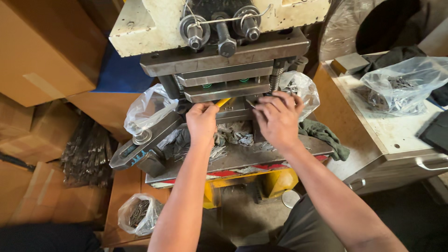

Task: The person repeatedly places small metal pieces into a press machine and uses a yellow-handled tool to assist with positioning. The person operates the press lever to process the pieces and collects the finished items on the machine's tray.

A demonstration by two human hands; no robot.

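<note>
My left hand [201, 122] is closed around a thin yellow-handled tool [223, 102] whose tip points into the gap under the grey steel die of a press machine [224, 77]. My right hand [277, 119] rests at the die's right front with its fingers curled at the opening; a small dark metal piece [252, 102] shows at its fingertips, and I cannot tell whether it is gripped. Small stamped metal parts [235, 138] lie scattered on the press bed between my two hands.
Clear plastic bags of metal parts sit left [147, 109] and right [301, 86] of the die, on the cabinet at right [399, 86], and low at left [137, 214]. Cardboard boxes [44, 51] stand at left. A green rag [324, 135] lies on the bed's right edge.
</note>
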